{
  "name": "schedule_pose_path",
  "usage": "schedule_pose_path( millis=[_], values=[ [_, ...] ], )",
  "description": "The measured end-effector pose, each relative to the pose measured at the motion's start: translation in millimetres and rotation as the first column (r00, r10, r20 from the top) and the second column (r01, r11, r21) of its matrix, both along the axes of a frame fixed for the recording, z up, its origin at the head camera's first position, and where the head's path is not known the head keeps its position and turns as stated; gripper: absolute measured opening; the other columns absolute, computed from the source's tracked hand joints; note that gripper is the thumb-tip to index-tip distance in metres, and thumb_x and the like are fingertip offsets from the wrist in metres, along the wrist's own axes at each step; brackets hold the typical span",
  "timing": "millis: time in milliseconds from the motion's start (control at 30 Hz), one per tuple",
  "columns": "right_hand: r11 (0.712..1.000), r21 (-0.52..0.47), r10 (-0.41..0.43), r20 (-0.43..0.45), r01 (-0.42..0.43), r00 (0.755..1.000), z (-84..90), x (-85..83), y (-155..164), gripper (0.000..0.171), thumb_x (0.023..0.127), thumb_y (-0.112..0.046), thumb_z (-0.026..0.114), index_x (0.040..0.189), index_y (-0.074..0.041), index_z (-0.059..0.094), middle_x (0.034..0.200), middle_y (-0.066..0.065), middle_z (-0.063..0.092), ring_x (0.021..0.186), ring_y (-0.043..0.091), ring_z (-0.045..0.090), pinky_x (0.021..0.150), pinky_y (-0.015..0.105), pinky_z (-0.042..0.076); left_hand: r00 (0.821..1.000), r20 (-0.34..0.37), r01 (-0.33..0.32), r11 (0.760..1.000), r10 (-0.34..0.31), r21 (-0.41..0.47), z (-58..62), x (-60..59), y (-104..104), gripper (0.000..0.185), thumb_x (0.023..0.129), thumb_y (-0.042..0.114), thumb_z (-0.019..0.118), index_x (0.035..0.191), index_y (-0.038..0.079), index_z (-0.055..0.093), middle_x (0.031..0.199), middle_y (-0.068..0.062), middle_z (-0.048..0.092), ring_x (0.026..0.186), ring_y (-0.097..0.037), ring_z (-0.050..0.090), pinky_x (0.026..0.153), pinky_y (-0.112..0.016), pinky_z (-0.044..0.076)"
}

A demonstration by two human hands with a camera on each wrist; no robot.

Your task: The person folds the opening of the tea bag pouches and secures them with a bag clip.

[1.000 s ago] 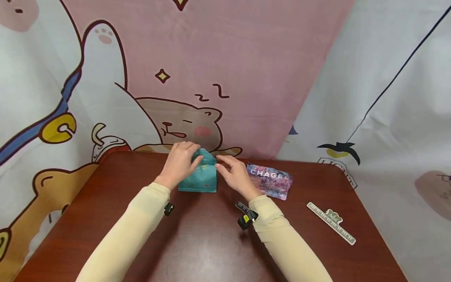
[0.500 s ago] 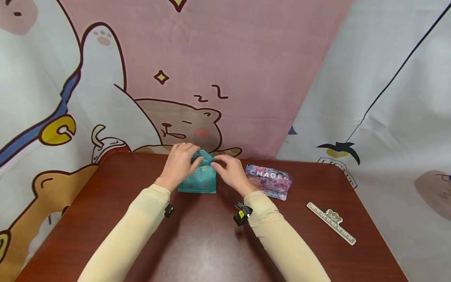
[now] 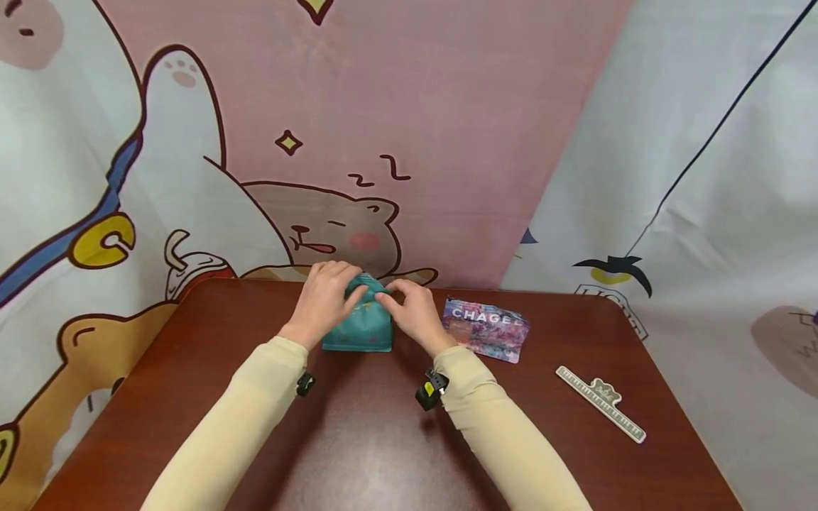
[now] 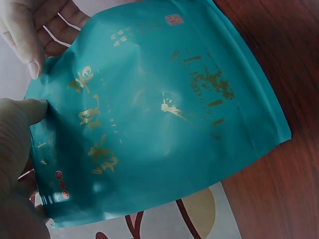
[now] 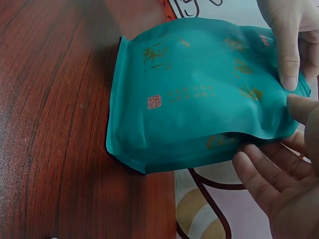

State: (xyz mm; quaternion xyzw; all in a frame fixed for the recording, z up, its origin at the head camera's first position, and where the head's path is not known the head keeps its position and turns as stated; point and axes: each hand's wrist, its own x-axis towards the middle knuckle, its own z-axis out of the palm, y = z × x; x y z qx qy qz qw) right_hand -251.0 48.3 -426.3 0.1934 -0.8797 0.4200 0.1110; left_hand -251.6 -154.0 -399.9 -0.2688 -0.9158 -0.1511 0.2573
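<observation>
A person's left hand, in a cream sleeve, sits at the far middle of the dark red-brown wooden table, its fingers curled over the left top corner of a glossy teal stand-up pouch with gold lettering. In the left wrist view the thumb presses on the pouch's top edge beside the gold characters. The pouch stands with its bottom edge on the table, close to the cartoon-printed fabric backdrop. The right hand meets it from the other side, thumb and fingers pinching the right top corner; the right wrist view shows a fingertip laid on the front face and loose fingers behind it. Just right of that hand lies a flat pink and purple patterned packet with white letters. Farther right, well apart, lies a pale green flat ruler-shaped clip.
</observation>
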Motion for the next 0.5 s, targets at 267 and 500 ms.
schedule_pose_path(
  millis=[267,500],
  values=[
    [1.000,-0.010,-0.010,0.000,0.010,1.000,1.0,1.0,-3.9,0.023,0.100,-0.027,0.071,0.107,-0.006,0.074,0.113,0.014,0.074,0.094,0.029,0.069,0.082,0.044,0.056,1.000,-0.002,-0.007,1.000,0.007,0.009,-0.3,1.8,-1.3,0.026,0.097,0.025,0.074,0.114,0.005,0.073,0.109,-0.011,0.074,0.106,-0.031,0.066,0.102,-0.051,0.045],
    [0.999,-0.022,-0.023,-0.008,0.023,1.000,-0.7,0.7,-3.8,0.020,0.099,-0.025,0.071,0.104,-0.006,0.073,0.109,0.013,0.074,0.085,0.027,0.065,0.076,0.040,0.054,1.000,-0.022,0.001,1.000,-0.001,0.002,-0.4,4.0,-0.9,0.026,0.096,0.024,0.076,0.114,0.005,0.073,0.108,-0.011,0.074,0.105,-0.030,0.066,0.101,-0.050,0.045]
  ],
)
